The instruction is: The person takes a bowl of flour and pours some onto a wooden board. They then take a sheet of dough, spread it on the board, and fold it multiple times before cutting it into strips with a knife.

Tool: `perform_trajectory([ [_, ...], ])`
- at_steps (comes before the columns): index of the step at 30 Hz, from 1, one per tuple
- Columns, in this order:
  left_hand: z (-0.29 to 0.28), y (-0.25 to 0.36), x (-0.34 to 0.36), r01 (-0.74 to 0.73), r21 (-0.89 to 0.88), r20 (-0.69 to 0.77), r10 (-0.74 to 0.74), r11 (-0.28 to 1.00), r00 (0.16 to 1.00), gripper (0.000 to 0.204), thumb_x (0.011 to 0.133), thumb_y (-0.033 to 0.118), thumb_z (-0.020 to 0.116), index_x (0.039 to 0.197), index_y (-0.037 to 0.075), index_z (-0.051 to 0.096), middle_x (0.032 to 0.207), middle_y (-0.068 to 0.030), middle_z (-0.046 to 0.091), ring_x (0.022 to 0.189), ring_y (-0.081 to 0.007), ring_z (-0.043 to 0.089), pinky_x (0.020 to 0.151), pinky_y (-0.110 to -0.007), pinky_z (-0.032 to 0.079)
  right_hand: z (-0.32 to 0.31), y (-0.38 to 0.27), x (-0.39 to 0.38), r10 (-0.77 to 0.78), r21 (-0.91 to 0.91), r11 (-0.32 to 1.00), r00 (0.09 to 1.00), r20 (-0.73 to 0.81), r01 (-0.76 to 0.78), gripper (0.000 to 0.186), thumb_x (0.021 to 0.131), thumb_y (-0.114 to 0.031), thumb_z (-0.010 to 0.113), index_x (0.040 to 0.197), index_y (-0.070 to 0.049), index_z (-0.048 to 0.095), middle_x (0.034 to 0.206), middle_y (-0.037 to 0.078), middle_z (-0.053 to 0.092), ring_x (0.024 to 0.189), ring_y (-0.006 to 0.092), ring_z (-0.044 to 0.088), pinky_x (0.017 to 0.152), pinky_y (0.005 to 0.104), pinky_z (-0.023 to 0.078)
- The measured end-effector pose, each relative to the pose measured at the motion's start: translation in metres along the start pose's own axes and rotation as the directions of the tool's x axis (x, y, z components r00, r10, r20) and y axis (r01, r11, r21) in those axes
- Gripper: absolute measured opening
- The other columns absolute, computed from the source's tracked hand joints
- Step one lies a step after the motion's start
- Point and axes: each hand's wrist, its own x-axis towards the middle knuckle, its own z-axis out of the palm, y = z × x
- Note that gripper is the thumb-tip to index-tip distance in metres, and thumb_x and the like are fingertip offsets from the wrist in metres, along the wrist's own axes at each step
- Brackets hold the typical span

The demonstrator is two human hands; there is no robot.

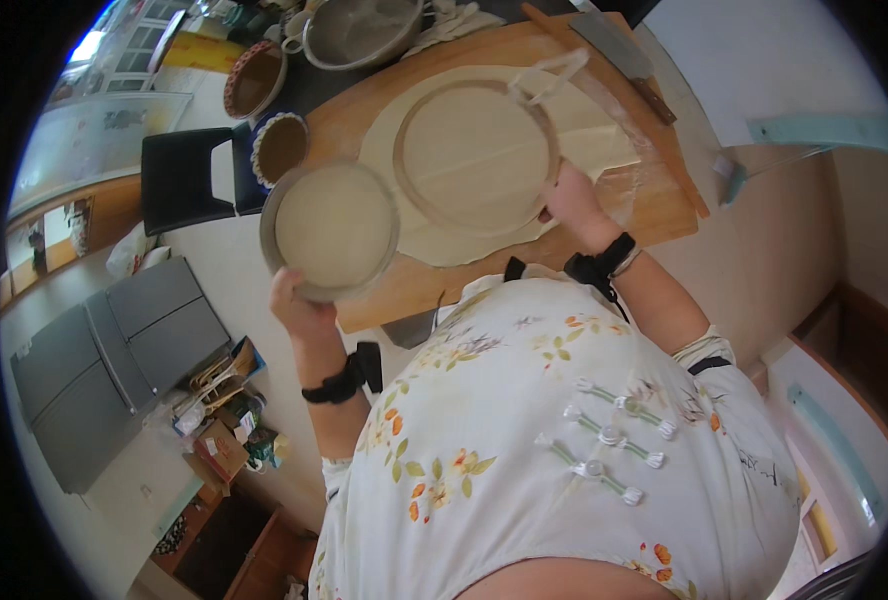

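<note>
Left hand (304, 308) pinches the rim of a round, grey-edged pan (268, 230) with a pale interior; right hand (576, 204) meets the edge of a thin circular ring (400, 160), its closure unclear to me. I see the ring lying on smooth, flat dough (604, 135) over a wooden board (434, 290).
</note>
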Motion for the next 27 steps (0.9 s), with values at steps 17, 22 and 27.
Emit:
perform_trajectory([
  [17, 0.024, -0.001, 0.029, -0.405, 0.267, 0.256, 0.341, 0.874, 0.904, 0.072, 0.072, 0.000, 0.060, 0.142, -0.004, 0.044, 0.125, -0.0121, 0.055, 0.107, -0.0201, 0.057, 0.093, -0.029, 0.047, 0.082, -0.015, -0.069, 0.026, -0.148, 0.989, 0.987, 0.161, -0.002, 0.025, 0.087, -0.007, 0.051, 0.092, 0.016, 0.061, 0.067, 0.022, 0.068, 0.055, 0.0289, 0.071, 0.055, 0.0358, 0.058],
  [22, -0.009, 0.012, 0.030, -0.350, 0.187, 0.128, 0.331, 0.918, 0.935, 0.066, 0.074, 0.002, 0.057, 0.139, -0.004, 0.047, 0.120, -0.0126, 0.057, 0.105, -0.0218, 0.059, 0.089, -0.031, 0.050, 0.108, 0.035, -0.034, -0.030, -0.262, 0.962, 0.982, 0.185, 0.079, 0.024, 0.086, -0.010, 0.055, 0.081, 0.009, 0.069, 0.064, 0.020, 0.069, 0.055, 0.0269, 0.071, 0.058, 0.0373, 0.059],
  [27, -0.033, 0.031, 0.009, -0.241, 0.082, -0.017, 0.243, 0.967, 0.970, 0.058, 0.075, 0.005, 0.055, 0.133, -0.001, 0.052, 0.118, -0.0140, 0.059, 0.104, -0.0267, 0.061, 0.087, -0.034, 0.052, 0.155, 0.040, -0.037, 0.183, -0.219, 0.966, 0.963, 0.198, -0.139, 0.021, 0.085, -0.013, 0.059, 0.079, 0.003, 0.072, 0.065, 0.015, 0.071, 0.056, 0.0245, 0.072, 0.057, 0.0351, 0.058],
])
